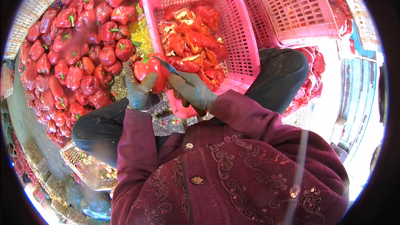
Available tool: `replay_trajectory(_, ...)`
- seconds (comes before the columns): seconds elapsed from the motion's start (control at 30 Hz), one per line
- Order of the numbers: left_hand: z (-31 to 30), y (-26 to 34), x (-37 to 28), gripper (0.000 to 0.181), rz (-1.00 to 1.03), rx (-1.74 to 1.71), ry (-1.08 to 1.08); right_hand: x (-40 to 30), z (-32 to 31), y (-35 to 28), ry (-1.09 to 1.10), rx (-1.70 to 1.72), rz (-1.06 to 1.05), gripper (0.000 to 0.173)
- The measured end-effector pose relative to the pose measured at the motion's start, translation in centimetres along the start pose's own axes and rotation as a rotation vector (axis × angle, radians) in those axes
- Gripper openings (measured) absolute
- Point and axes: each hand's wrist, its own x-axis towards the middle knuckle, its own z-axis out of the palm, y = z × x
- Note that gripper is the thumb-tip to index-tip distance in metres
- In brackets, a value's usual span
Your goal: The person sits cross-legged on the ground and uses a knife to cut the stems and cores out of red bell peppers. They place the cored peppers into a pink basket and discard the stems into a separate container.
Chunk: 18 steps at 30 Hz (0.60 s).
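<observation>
My left hand (139, 89), in a grey-green work glove, grips a whole red bell pepper (152, 70) with its green stem turned up. In my right hand (190, 89), gloved the same way, is a small knife (167, 66). Its blade lies close against the pepper's right side near the top; whether it has cut in, I cannot tell. Both hands are over the near left corner of a pink plastic crate (247, 47). Inside that crate lie cut pieces of red pepper (198, 39), some showing pale seed cores.
A large heap of whole red bell peppers (75, 76) spreads at the left. Another pink crate (293, 6) leans at the upper right, with more red peppers (314, 72) below it. Behind my bent left leg (100, 128) stands a pale crate (90, 168) holding scraps.
</observation>
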Motion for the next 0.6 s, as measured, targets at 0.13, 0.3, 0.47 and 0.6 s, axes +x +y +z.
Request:
replay_trajectory(0.13, -0.2, -0.9, 0.5, 0.055, -0.069, -0.185, 0.147, 0.3, 1.1, 3.1, 0.027, -0.038, 0.069, 0.037)
replay_trajectory(0.3, -1.1, -2.7, 0.2, 0.042, -0.140, -0.517, 0.192, -0.4, 0.5, 2.9, -0.047, -0.219, 0.125, 0.046)
replay_trajectory(0.47, -1.9, -4.1, 0.9, 0.037, -0.276, -0.808, 0.300, -1.5, -1.9, 5.4, -0.016, -0.427, 0.015, 0.044)
replay_trajectory(0.6, -1.0, -0.9, 0.0, 0.053, 0.001, -0.469, 0.165, -1.9, -2.4, 0.3, 0.043, -0.003, 0.006, 0.041)
